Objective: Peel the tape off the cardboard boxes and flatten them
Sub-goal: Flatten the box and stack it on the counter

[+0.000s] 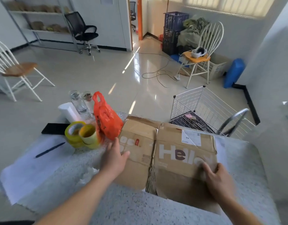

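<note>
While the flattened cardboard box (167,158) lies on the bench (123,205) under both hands, the left hand (113,157) rests open on its left panel. The right hand (218,177) presses its right panel, fingers seemingly straight though blurred.

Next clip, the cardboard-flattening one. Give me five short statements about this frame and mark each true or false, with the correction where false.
1. The cardboard box lies flattened on the table. True.
2. The left hand holds a roll of tape. False: it rests on the left panel of the cardboard with fingers straight and holds nothing.
3. The right hand rests on the panel printed "Hello". True.
4. The orange plastic bag lies on the floor. False: it stands on the table, left of the cardboard.
5. The yellow tape rolls sit on top of the cardboard. False: they sit on the table beside the bag, off the cardboard.
</note>
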Action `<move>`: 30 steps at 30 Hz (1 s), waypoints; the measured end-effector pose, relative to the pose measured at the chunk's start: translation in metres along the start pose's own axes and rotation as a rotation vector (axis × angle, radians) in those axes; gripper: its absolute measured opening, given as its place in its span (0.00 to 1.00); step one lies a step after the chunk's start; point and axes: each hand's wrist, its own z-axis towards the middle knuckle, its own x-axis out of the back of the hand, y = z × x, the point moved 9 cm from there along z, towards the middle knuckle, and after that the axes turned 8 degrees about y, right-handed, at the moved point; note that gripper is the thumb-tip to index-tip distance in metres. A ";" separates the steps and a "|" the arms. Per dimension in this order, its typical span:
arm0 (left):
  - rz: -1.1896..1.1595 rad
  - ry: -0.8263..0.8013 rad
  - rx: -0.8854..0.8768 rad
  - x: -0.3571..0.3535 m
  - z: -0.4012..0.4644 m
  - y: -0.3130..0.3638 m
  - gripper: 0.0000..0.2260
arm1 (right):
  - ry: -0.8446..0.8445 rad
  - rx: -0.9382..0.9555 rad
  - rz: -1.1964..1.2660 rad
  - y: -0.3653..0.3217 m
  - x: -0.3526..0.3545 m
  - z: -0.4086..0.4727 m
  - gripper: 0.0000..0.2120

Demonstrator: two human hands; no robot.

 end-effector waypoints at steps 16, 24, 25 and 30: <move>0.384 -0.641 -0.367 -0.140 0.055 -0.008 0.31 | -0.486 0.271 -0.583 -0.045 -0.185 -0.037 0.37; 0.480 -0.885 -0.336 -0.168 0.038 -0.033 0.34 | -0.702 0.265 -0.644 -0.023 -0.208 -0.057 0.49; 0.492 -0.873 -0.328 -0.165 0.041 -0.030 0.32 | -0.727 0.247 -0.583 -0.027 -0.204 -0.054 0.46; 0.434 -0.550 -0.369 -0.144 0.036 0.019 0.20 | -0.432 0.158 -0.301 -0.033 -0.141 -0.036 0.28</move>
